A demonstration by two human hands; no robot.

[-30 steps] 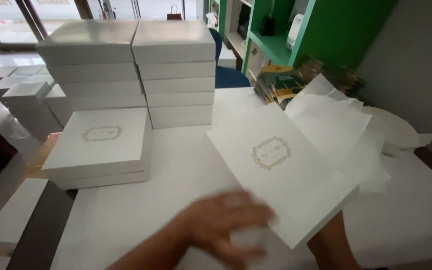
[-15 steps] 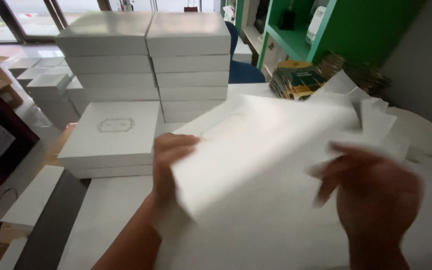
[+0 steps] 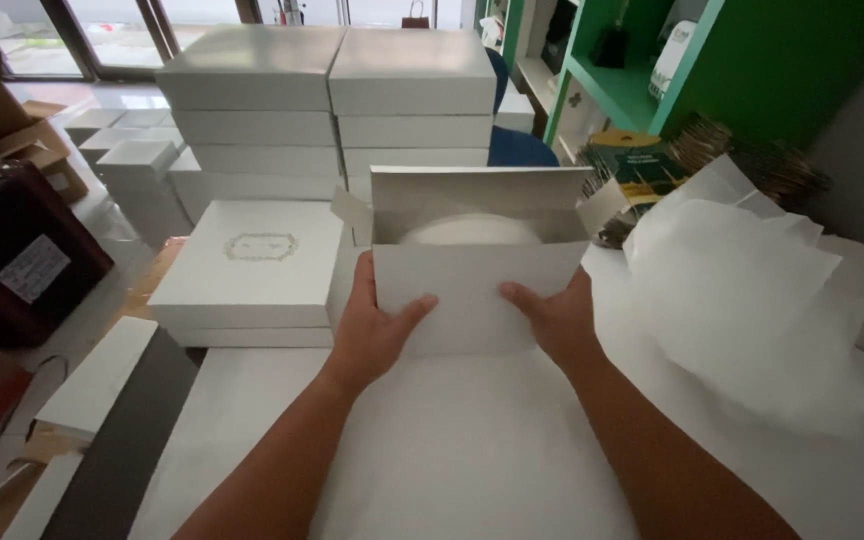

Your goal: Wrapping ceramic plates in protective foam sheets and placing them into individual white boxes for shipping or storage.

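Behind stand our stacked white boxes (image 3: 332,110) on the white table (image 3: 452,460); before us the open box (image 3: 472,250) – flaps up, lid not yet closed, something pale and rounded inside – front wall clasped by our left hand (image 3: 377,325) and right hand (image 3: 552,320)

This is looking like the packing corner of a small shop or gift business. Identical white boxes (image 3: 332,110) are standing in tall stacks in the upper middle of the frame, with a lower stack (image 3: 247,265) bearing a gold emblem at centre left and more white boxes (image 3: 117,150) sitting on the floor in the upper left. Loose tissue paper (image 3: 742,300) is lying on the white table (image 3: 472,470) at the right. A green shelf unit (image 3: 632,80) is showing in the upper right, with printed booklets (image 3: 642,165) piled below it. Glass doors (image 3: 102,35) are letting in daylight along the top left, and a cardboard carton (image 3: 22,145) is sitting at the far left.
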